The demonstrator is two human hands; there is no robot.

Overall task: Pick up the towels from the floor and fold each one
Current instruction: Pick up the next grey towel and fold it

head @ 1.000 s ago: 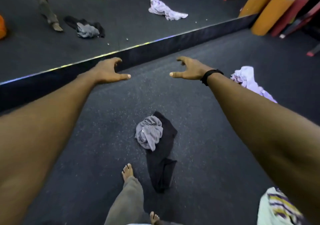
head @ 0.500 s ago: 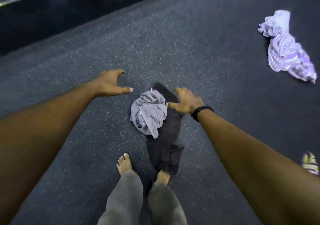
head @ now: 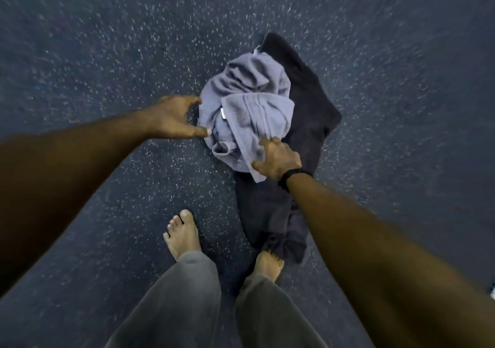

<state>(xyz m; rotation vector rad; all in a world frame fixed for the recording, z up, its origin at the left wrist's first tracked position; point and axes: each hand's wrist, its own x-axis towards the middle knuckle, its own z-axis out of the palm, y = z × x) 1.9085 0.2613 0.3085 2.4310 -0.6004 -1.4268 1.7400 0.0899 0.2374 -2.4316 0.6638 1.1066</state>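
Observation:
A crumpled grey towel (head: pixel 249 106) lies on the dark speckled floor, partly on top of a flat black towel (head: pixel 300 138) that stretches toward my feet. My left hand (head: pixel 174 118) is at the grey towel's left edge, fingers spread, thumb touching the fabric. My right hand (head: pixel 276 157), with a black wristband, rests on the towel's near right corner, fingers spread over the cloth. Neither hand has closed on the towel.
My bare left foot (head: pixel 183 233) and right foot (head: pixel 267 264) stand just below the towels; the right toes touch the black towel's near end. Dark speckled floor (head: pixel 107 52) surrounds everything. A small pale thing peeks in at the right edge.
I have bent lower and both hands have dropped onto the grey towel. The view has closed in; the purple striped towel and the mirror base have left the frame.

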